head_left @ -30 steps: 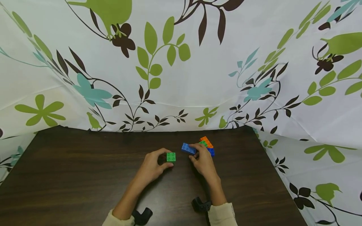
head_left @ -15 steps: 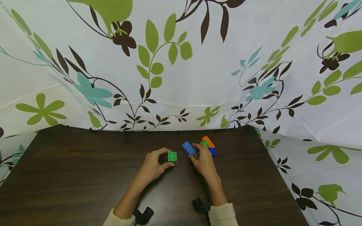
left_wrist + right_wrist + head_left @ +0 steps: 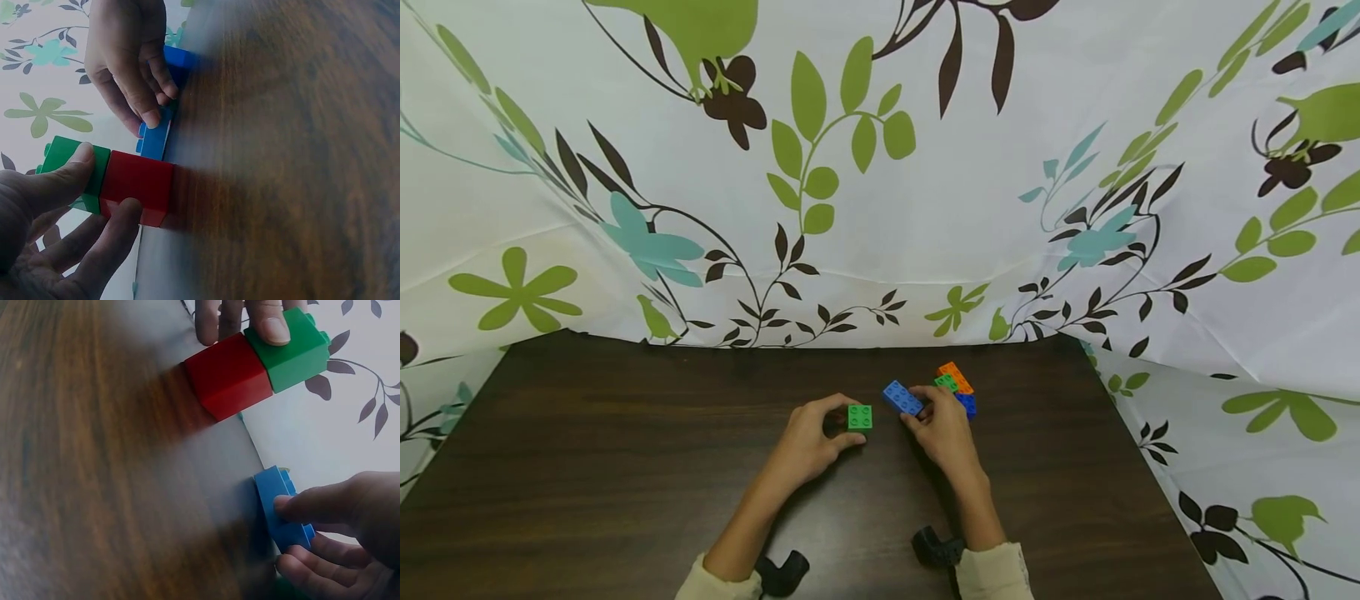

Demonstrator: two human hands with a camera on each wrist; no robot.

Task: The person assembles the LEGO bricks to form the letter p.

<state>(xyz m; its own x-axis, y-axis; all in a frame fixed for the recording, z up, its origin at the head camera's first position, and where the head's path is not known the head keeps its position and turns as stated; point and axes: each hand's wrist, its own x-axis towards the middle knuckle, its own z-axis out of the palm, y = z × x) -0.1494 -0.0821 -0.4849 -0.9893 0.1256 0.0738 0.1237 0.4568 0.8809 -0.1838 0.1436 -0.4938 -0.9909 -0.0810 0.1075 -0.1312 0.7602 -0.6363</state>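
Near the middle of the table, my left hand (image 3: 811,437) grips a green toy building brick (image 3: 860,417) with its studs facing up. In the left wrist view, the green brick sits stacked on a red brick (image 3: 137,187), which stands at the tabletop; the thumb is on the green and a fingertip on the red. My right hand (image 3: 945,429) pinches a longer light blue brick (image 3: 902,398) by its near right end, thumb on one side and fingers on the other. This brick lies diagonally, low at the table, a short gap right of the stack.
Just beyond the right hand lie an orange brick (image 3: 956,377), a small green brick (image 3: 947,382) and a darker blue brick (image 3: 967,405), close together. The dark wooden table (image 3: 625,467) ends at a leaf-patterned cloth (image 3: 865,250) behind it.
The right hand has turned the light blue brick from nearly sideways to a steeper diagonal. My left hand still holds the green and red stack in about the same place.
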